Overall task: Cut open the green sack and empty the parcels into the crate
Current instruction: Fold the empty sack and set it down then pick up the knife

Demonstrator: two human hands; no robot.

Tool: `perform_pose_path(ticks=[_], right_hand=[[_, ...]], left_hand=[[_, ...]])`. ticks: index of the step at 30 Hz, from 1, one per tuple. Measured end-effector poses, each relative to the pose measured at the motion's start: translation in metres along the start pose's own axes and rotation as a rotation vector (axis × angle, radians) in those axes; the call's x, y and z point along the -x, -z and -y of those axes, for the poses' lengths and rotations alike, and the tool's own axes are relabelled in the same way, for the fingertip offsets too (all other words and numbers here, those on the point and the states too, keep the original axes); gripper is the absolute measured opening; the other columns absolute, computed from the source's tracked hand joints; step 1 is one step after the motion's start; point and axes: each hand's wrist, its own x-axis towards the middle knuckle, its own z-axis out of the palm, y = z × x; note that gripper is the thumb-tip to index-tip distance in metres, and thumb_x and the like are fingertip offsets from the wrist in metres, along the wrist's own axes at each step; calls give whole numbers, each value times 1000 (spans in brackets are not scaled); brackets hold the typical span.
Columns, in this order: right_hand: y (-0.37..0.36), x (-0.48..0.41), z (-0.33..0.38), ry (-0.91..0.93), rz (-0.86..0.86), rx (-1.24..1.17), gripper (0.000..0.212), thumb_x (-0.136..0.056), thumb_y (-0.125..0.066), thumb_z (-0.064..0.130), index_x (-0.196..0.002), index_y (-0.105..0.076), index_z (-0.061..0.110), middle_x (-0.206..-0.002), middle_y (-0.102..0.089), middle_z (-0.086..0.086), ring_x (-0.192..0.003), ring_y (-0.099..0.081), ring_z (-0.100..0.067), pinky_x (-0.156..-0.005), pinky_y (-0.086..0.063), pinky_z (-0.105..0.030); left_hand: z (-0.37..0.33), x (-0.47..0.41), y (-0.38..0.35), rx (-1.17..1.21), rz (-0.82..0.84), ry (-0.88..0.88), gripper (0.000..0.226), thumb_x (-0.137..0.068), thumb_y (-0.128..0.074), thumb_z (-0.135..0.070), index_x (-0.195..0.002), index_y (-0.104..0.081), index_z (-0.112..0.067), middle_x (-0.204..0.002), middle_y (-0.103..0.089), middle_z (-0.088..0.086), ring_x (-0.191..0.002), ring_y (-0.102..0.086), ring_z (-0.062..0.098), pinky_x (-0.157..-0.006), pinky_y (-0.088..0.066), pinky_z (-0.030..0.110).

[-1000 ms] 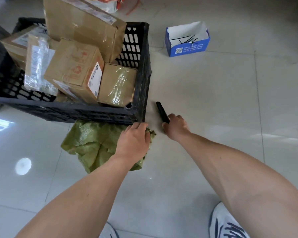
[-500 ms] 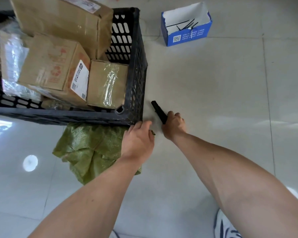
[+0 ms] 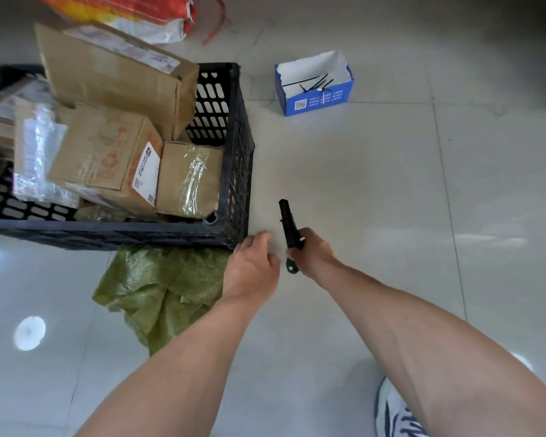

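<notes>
The green sack (image 3: pixel 158 285) lies crumpled and flat on the tiled floor, just in front of the black plastic crate (image 3: pixel 237 171). Several cardboard parcels (image 3: pixel 108 159) fill the crate, some wrapped in clear film. My right hand (image 3: pixel 312 253) is shut on a black utility knife (image 3: pixel 289 225), its end pointing away from me, to the right of the crate's near corner. My left hand (image 3: pixel 252 269) hovers over the sack's right edge beside that corner, fingers loosely apart, holding nothing.
A torn blue and white box (image 3: pixel 316 86) with black cable ties stands on the floor at the back right. A red, yellow and white sack (image 3: pixel 139 14) lies behind the crate. My white shoe (image 3: pixel 394 414) shows at the bottom right.
My right hand has lifted the knife from the floor. My left hand has come off the sack and opened beside the crate corner. The view has tilted up.
</notes>
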Motion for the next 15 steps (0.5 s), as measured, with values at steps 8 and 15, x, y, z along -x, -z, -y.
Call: perform_pose_path(ticks=[8,15], right_hand=[[73,101,35,26,29,-222,16,-83,-59,17,-98,-57,20,-98,-67,-7,-95,-69,-37,-85,-58,-55],[180,210,107,62,32,-198,40,-77,-58,25,-117,-59,25,-100,-66,-11,-98,-68,-36,-90,-56,-53]], left_hand=[[-68,51,67,247,3,166,40,-96,-46,-12,-136,-52,-14,-126,-60,11,-115,-57,28,-91,-42,29],[-172,114,190,251,90,196,53,-91,-51,-17,-143,-46,-19,-135,-56,12,-122,-54,27,-106,-41,37]])
